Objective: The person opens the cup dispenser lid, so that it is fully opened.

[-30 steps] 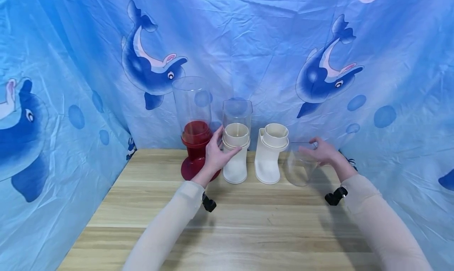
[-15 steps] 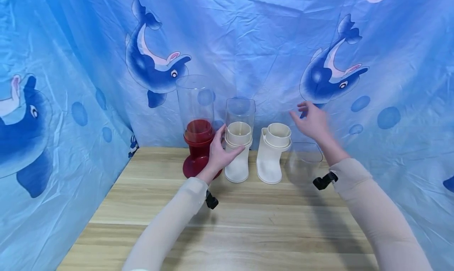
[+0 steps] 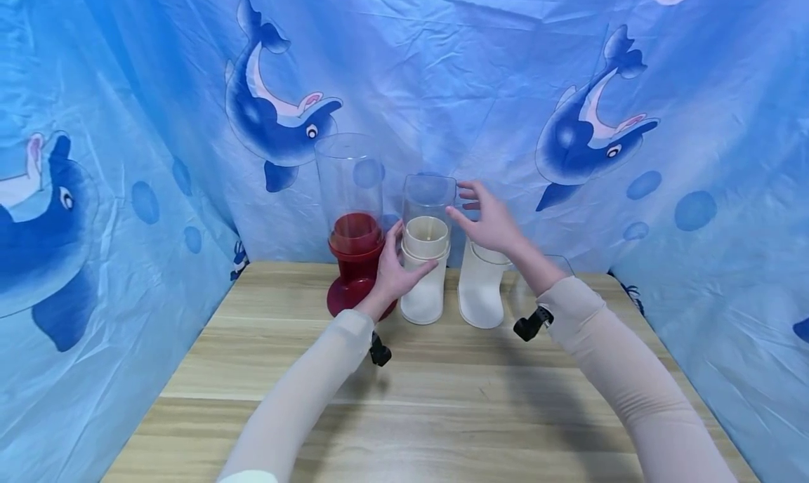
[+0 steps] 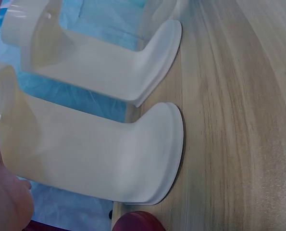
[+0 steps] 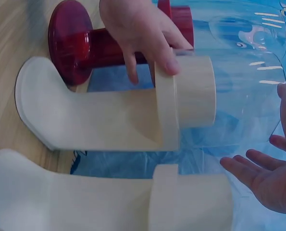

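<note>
A white boot-shaped stand with a ring collar stands upright, a clear container fitted on its top. My left hand grips this stand at the collar, thumb in front and fingers on its left side; in the right wrist view a fingertip rests on the collar edge. My right hand is at the right side of the clear container, fingers spread, fingertips right at its upper rim. A second white stand is just below my right hand, its top partly hidden by it.
Left of the gripped stand is a red stand with a tall clear tube. A loose clear container stands at the right, partly behind my right forearm. The wooden table ends at a blue dolphin-print curtain.
My right hand has let go of the loose clear container at the right, risen and moved left to the container on the gripped stand. My left hand has stayed at the collar.
</note>
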Available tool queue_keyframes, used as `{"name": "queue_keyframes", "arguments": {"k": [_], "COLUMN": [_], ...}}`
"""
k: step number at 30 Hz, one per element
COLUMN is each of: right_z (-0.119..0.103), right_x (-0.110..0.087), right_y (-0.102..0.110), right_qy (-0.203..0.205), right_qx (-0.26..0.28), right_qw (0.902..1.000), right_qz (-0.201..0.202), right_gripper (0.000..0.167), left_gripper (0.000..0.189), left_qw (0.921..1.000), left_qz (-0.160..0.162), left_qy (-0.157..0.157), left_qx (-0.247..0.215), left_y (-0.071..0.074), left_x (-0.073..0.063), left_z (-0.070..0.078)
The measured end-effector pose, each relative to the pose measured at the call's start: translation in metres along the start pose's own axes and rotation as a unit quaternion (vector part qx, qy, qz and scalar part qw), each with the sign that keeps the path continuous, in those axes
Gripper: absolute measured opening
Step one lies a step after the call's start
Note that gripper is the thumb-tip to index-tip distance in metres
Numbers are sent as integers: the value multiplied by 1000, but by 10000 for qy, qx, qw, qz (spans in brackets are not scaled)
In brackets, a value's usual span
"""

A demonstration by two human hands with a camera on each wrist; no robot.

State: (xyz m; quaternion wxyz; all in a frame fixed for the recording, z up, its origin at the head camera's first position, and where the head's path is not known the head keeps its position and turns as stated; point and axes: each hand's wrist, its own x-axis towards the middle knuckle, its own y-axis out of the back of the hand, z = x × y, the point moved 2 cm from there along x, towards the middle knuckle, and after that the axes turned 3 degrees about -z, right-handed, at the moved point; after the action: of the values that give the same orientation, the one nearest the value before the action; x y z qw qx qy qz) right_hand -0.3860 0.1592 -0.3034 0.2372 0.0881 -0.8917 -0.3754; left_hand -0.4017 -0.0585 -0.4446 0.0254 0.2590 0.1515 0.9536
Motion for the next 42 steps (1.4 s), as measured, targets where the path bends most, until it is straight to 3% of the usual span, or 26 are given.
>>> {"name": "queue_keyframes", "arguments": {"k": [8,14,23,34,42], "right_z": [1,3,2,-17,-44], "right_x": [0,-1,-9,-36,-70], "right_y": [-15,-19,-16,-7,-1], "right_qy": [119,151,64,262,533], "right_qx": [610,796,865,695,553], "right_qw": [9979,9967,9962,9971,9969], "right_qz": [-190,-35,37,165,142], "right_gripper": [91,92,91,92,92], "left_gripper": [112,113,110,110,111], "left_qw": [9998,9986,9983,9979,9981], "left_qz": [118,342,412,494,435], "left_qy": [-166,-374,-241,-375,-436], "left_qx": [-41,-123,-337,-189,-10], "left_y": [-7,-11,-10,-1,5], "left_x": [5,6,-2,-27,-60], "left_z": [-6,-3,8,36,60]}}
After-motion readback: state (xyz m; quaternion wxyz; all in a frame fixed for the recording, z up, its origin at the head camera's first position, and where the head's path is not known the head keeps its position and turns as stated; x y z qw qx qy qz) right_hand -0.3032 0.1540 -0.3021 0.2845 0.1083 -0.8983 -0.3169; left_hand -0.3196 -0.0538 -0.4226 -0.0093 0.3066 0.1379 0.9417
